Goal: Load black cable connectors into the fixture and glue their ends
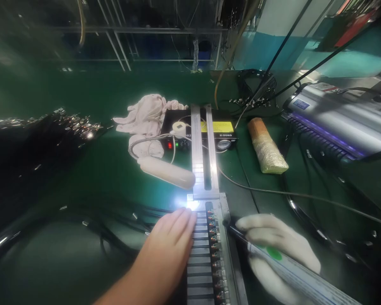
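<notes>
My left hand (170, 237), bare, lies over the far part of a long metal fixture (201, 269), its fingers stretched out together and touching the fixture's left edge. Several black cables sit in the slots, and their small connector ends (215, 245) line up along the right side. In a white glove, my right hand (282, 241) is closed around a long pale tube (300, 271), which looks like a dispensing syringe with a black tip and a green dot. The tip is just right of the fixture's rail. A lamp (167, 171) shines at my left fingertips.
Behind the fixture stands a black controller box (224, 137) marked ZI DONG, with a white cloth (144, 114) beside it. A wrapped block (268, 146) lies to the right, near a silver machine with purple light (343, 120). Bundled black cables (44, 148) cover the left side.
</notes>
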Motion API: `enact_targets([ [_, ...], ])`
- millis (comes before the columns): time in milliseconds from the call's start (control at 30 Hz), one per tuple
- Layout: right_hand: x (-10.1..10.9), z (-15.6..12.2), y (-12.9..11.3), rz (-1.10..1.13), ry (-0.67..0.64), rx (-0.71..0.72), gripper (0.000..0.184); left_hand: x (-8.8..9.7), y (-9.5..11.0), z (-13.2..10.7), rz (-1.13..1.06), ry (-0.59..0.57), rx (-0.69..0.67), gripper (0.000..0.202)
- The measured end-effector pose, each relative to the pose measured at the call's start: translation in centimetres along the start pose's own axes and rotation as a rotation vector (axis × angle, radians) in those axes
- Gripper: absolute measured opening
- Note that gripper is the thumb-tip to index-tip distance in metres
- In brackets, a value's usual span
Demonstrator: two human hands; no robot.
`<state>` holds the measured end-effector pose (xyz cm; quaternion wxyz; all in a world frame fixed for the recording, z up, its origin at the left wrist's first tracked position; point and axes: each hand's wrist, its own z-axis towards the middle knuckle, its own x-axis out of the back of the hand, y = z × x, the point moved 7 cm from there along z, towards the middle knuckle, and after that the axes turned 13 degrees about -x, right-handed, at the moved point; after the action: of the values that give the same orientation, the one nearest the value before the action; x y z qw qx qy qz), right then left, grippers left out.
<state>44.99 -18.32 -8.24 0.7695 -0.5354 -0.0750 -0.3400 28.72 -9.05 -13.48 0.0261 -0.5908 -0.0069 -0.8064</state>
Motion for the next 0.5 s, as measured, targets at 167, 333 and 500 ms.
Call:
enact_targets([
  [167, 0.2, -0.7, -1.1, -0.043, -0.006, -0.005, 0.027, 0.2, 0.0, 0.1, -0.007, 0.008, -0.001, 0.039],
  [333, -0.2, -0.4, -1.3, -0.092, -0.034, 0.046, 0.025, 0.4, 0.0, 0.0, -0.007, 0.007, -0.001, 0.037],
  [500, -0.3, 0.1, -1.0, -0.071, -0.017, 0.038, 0.027, 0.3, -0.1, 0.1, 0.002, -0.002, 0.001, 0.038],
])
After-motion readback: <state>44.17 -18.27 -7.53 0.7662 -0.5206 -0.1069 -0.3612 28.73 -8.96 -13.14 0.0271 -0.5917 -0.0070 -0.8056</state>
